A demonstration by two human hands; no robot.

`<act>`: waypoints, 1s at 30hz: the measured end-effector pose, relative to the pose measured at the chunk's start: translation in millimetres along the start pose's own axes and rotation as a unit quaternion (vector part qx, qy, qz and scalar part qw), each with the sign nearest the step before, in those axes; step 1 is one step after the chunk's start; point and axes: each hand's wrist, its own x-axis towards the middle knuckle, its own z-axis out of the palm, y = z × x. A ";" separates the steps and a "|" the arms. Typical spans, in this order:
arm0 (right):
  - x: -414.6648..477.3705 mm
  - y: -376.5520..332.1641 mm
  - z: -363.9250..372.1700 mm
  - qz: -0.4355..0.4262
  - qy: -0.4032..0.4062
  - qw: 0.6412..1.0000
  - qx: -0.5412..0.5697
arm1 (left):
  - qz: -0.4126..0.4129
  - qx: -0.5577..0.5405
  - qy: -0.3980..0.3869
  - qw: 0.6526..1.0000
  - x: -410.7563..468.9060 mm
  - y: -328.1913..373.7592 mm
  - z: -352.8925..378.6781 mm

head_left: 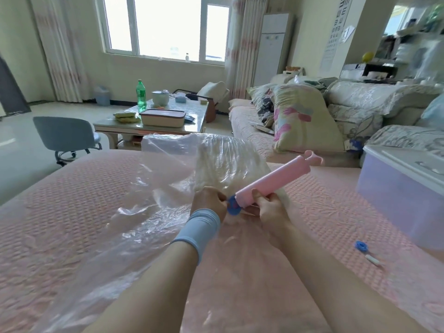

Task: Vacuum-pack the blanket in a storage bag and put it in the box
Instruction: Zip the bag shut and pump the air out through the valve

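Observation:
A clear plastic storage bag (134, 207) lies spread over the pink bed cover, with a folded white blanket (225, 164) inside its far end. A pink hand pump (271, 181) is tilted, its lower end on the bag's blue valve (232, 207). My right hand (270, 207) grips the pump's barrel near that end. My left hand (208, 200), with a light blue wristband, pinches the bag at the valve. The translucent storage box (394, 200) with a white lid stands on the bed at the right.
A blue valve cap (361, 246) and a small white clip (373, 260) lie on the bed at the right. Pillows and a sofa sit behind the box. A coffee table (153, 121) with a bottle and containers, and a grey chair (67, 138), stand beyond the bed.

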 end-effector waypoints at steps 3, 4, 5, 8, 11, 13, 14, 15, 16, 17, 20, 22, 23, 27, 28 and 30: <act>-5.2 -12.5 -3.8 -0.028 -0.005 1.000 -0.011 | -0.015 -0.057 -0.002 0.998 0.5 4.6 -7.9; -6.4 -15.2 -4.7 -0.043 -0.006 0.999 -0.032 | -0.025 -0.082 -0.004 0.996 1.0 5.7 -10.6; -8.6 -18.4 -5.0 -0.059 -0.010 0.997 -0.054 | -0.035 -0.106 -0.006 0.994 1.7 6.8 -12.6; -15.9 -26.0 -5.2 -0.115 -0.030 0.987 -0.108 | -0.060 -0.148 -0.014 0.987 0.5 8.7 -16.1; -20.6 -33.6 -5.8 -0.156 -0.048 0.974 -0.155 | -0.080 -0.174 -0.020 0.981 -0.7 9.6 -17.0; -21.0 -37.6 -7.0 -0.160 -0.070 0.972 -0.156 | -0.087 -0.192 -0.026 0.977 -2.0 10.9 -18.5; -20.7 -39.5 -8.1 -0.163 -0.076 0.970 -0.161 | -0.090 -0.197 -0.029 0.976 -2.4 12.0 -19.1; -20.1 -40.9 -8.8 -0.167 -0.078 0.968 -0.171 | -0.092 -0.199 -0.030 0.975 -2.4 12.3 -19.5; -20.2 -42.8 -9.9 -0.169 -0.077 0.966 -0.180 | -0.094 -0.198 -0.030 0.975 -2.6 12.7 -19.7; -19.4 -43.7 -10.8 -0.166 -0.071 0.967 -0.181 | -0.097 -0.196 -0.029 0.975 -2.9 13.0 -19.9; -18.5 -42.8 -13.1 -0.154 -0.030 0.972 -0.174 | -0.102 -0.195 -0.031 0.975 -3.4 13.2 -19.7; -19.4 -39.5 -12.2 -0.159 -0.012 0.974 -0.162 | -0.104 -0.195 -0.033 0.975 -3.1 12.9 -19.7; -20.4 -38.3 -11.2 -0.160 -0.009 0.975 -0.154 | -0.106 -0.196 -0.031 0.974 -3.2 13.2 -19.3; -20.5 -37.1 -10.5 -0.144 -0.030 0.982 -0.120 | -0.098 -0.180 -0.013 0.979 -3.6 15.6 -18.0; -20.5 -36.8 -11.5 -0.131 -0.039 0.985 -0.109 | -0.096 -0.178 -0.011 0.979 -3.6 15.9 -17.8; -19.2 -34.8 -13.7 -0.122 -0.045 0.986 -0.104 | -0.093 -0.179 -0.008 0.979 -4.2 15.8 -18.6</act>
